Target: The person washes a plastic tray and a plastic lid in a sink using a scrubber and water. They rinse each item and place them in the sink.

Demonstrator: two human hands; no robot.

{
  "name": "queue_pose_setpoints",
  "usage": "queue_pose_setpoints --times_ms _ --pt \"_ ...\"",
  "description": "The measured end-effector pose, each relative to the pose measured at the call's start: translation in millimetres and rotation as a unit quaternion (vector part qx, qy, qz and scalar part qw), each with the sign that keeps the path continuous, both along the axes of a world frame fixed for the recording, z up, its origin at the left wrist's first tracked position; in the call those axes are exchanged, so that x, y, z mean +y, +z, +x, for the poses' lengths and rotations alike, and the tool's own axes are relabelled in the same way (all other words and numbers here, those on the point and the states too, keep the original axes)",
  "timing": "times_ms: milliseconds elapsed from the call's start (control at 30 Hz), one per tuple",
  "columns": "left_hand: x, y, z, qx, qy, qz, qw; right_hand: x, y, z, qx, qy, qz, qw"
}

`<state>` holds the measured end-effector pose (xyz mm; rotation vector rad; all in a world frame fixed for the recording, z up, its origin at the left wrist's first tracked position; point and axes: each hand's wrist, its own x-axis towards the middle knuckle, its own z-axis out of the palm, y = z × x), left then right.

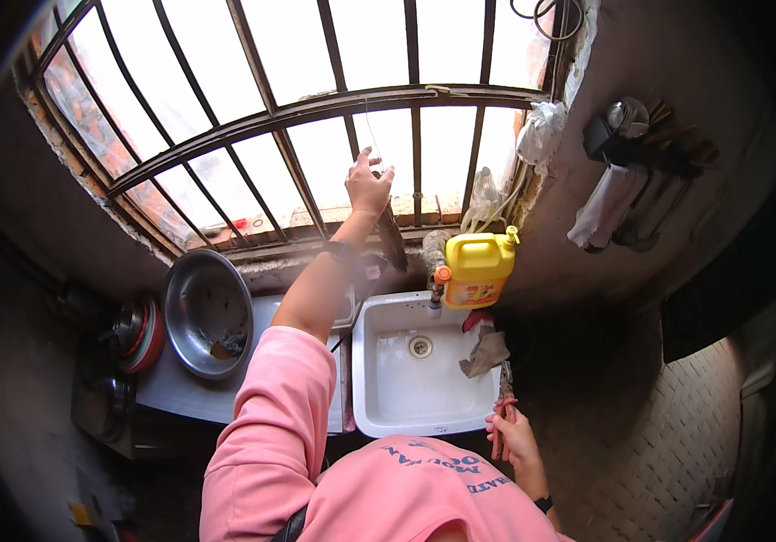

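Observation:
My left hand (369, 186) is raised in front of the barred window, its thumb and fingers apart. A thin wire (370, 125) hangs from the window's crossbar down to those fingers; whether they touch it is unclear. Just below and right of this hand, a dark post (391, 240) leans by the sill. Low on the right, my right hand (516, 437) grips pliers with red handles (502, 410), their jaws pointing up beside the right rim of a white sink (388, 400). A grey-brown cloth (486, 353) hangs over that rim, near the jaw tips.
A yellow jug (479, 264) stands behind the sink, beside the tap (436, 298). Left of it, a metal basin (208, 315) leans on the counter (174, 400) near stacked bowls (147, 339). A utensil holder (601, 139) hangs on the right wall. Iron bars (279, 146) cross the window.

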<state>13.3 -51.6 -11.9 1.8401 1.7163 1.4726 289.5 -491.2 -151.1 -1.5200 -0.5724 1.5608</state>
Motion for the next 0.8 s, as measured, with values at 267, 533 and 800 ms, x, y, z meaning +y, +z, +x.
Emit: queue_pose_setpoints --times_ms 267,533,800 --pt "-6.6 11.4 5.0 -0.022 -0.048 -0.034 0.998 6.6 -3.0 -6.2 0.007 0.017 -0.003 1.0" --pt "-3.5 10.8 -8.0 0.117 0.004 -0.074 0.99 10.4 1.0 -10.3 -0.002 0.011 -0.012 1.0" --pt "-4.7 13.4 -23.5 0.243 0.022 -0.047 0.969 28.1 8.4 -26.0 -0.01 0.055 -0.012 0.998"
